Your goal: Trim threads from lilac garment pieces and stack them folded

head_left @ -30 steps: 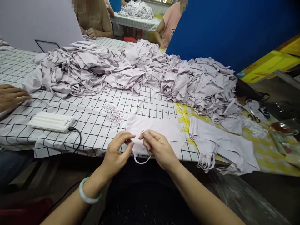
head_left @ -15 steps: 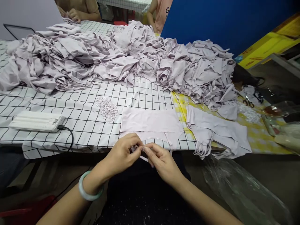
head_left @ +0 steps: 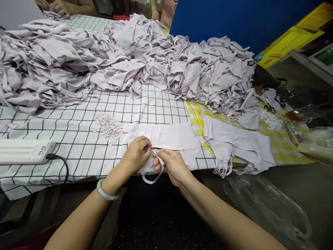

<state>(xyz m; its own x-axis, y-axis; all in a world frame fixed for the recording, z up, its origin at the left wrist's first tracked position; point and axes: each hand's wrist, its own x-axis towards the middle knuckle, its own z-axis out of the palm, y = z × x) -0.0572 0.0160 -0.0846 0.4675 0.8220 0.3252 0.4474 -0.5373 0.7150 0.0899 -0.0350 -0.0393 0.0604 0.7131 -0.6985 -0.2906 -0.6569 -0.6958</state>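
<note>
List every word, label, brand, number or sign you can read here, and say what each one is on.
None can be read in full.
Pink shirt: a dark mark, cut off by the top edge; not readable.
Yellow panel: reddish-brown marks, too blurred to read.
White power bank: no lettering that I can make out.

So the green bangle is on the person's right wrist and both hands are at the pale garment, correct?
Not quite: the head view shows the green bangle on the left wrist. The left hand and right hand are at the pale garment.
</note>
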